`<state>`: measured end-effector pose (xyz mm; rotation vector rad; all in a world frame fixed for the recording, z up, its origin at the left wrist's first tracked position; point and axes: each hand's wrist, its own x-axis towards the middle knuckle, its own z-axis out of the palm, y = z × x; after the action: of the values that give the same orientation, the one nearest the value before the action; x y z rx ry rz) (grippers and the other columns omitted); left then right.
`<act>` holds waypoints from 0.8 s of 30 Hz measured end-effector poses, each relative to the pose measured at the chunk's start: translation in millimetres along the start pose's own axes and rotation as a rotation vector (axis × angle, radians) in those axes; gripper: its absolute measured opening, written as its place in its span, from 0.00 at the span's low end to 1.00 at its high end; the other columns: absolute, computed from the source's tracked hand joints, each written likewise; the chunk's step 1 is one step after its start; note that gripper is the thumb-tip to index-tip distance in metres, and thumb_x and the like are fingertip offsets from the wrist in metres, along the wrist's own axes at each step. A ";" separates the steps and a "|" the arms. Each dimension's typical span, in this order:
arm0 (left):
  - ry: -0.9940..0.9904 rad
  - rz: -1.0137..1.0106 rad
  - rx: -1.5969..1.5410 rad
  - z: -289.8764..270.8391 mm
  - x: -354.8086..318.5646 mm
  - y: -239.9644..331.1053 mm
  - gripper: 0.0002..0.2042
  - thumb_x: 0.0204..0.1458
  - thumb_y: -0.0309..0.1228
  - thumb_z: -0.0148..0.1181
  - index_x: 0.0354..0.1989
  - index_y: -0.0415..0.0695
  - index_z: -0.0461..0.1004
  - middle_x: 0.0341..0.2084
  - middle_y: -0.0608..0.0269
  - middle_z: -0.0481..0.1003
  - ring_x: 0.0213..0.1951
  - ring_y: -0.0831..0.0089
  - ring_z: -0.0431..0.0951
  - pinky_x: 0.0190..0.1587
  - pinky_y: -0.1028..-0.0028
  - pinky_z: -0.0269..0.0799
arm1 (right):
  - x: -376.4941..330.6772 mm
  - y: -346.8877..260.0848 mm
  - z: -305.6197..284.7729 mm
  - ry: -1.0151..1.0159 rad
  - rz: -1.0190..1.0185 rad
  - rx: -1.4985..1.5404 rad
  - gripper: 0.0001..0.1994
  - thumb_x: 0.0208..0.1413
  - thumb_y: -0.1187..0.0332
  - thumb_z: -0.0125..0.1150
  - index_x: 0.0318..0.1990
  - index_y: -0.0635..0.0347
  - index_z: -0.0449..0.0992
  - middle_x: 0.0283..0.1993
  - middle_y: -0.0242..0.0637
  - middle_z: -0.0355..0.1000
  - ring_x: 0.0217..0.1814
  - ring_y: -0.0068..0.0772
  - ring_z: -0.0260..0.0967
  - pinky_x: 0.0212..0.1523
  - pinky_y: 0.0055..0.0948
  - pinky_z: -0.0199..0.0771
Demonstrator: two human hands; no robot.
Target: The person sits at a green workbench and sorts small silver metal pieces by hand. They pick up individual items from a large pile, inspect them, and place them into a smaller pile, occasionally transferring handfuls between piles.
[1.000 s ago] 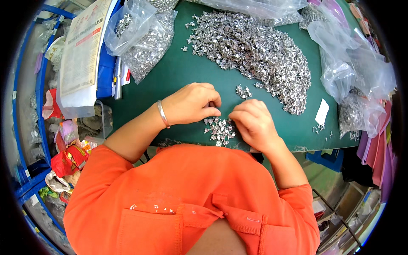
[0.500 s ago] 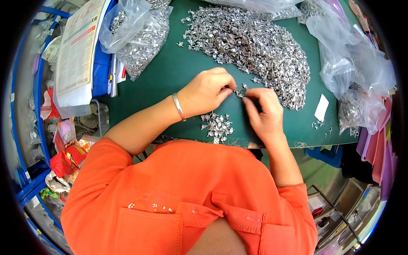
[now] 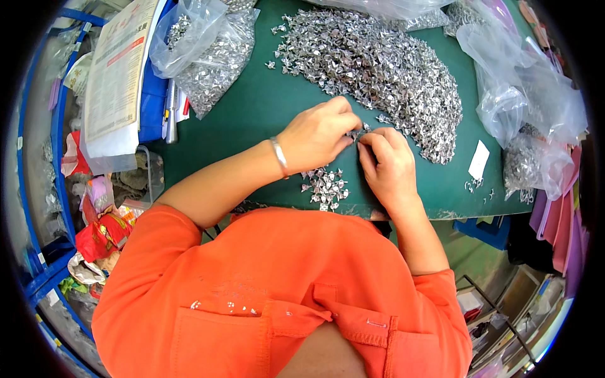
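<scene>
A large heap of small silvery pronged metal pieces (image 3: 378,69) spreads over the green tabletop. Just below its near edge, a few loose pieces (image 3: 358,134) lie between my two hands. My left hand (image 3: 318,135), with a silver bangle on the wrist, is closed in a pinch at these pieces; its fingertips partly hide what they grip. Opposite it, my right hand (image 3: 389,160) has thumb and fingers curled together beside the same pieces, and whatever they hold is too small to make out. A smaller pile of the metal pieces (image 3: 325,188) sits near the table's front edge, below my left hand.
Clear plastic bags (image 3: 217,66) of metal pieces stand at the back left, beside a blue bin (image 3: 153,104) with a printed sheet. More plastic bags (image 3: 526,101) fill the right side. A white paper slip (image 3: 479,160) lies near small white hook-shaped bits (image 3: 474,184).
My left hand has moved a little to the right. My right hand's fingers have drawn closer together, and the gap between the hands is narrower.
</scene>
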<state>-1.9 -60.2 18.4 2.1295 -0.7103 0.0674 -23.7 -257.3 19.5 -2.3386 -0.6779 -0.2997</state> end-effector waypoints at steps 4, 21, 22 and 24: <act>-0.010 -0.009 -0.013 -0.8 -0.5 -9.4 0.07 0.49 0.20 0.67 0.36 0.39 0.77 0.33 0.55 0.75 0.32 0.59 0.79 0.36 0.65 0.76 | -3.2 -7.1 -20.0 -0.244 0.307 0.332 0.07 0.50 0.77 0.67 0.38 0.61 0.79 0.34 0.39 0.73 0.37 0.46 0.73 0.39 0.38 0.75; -0.055 -0.276 -0.178 -22.1 -5.7 -3.3 0.09 0.55 0.20 0.61 0.44 0.37 0.78 0.35 0.58 0.78 0.33 0.71 0.81 0.38 0.72 0.78 | -2.9 -8.3 -28.6 -0.277 0.158 0.382 0.06 0.50 0.80 0.64 0.36 0.62 0.77 0.36 0.42 0.76 0.36 0.45 0.75 0.37 0.36 0.76; -0.049 -0.161 -0.117 -18.6 -4.6 -1.4 0.09 0.54 0.20 0.63 0.43 0.38 0.78 0.34 0.58 0.77 0.33 0.69 0.81 0.38 0.71 0.78 | -3.9 -6.1 -25.0 -0.210 0.117 0.313 0.06 0.50 0.80 0.64 0.36 0.62 0.77 0.36 0.42 0.76 0.37 0.45 0.75 0.38 0.37 0.76; -0.004 0.004 0.001 -6.3 -3.2 -4.3 0.09 0.49 0.21 0.67 0.39 0.39 0.78 0.33 0.58 0.75 0.31 0.65 0.79 0.36 0.70 0.76 | -3.0 4.5 -14.4 -0.050 0.051 0.153 0.07 0.50 0.80 0.64 0.37 0.63 0.77 0.37 0.44 0.75 0.41 0.49 0.74 0.42 0.39 0.75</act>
<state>-1.2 -51.9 18.3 2.1299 -0.7168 0.0651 -24.2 -270.9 26.7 -2.2196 -0.6406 -0.1607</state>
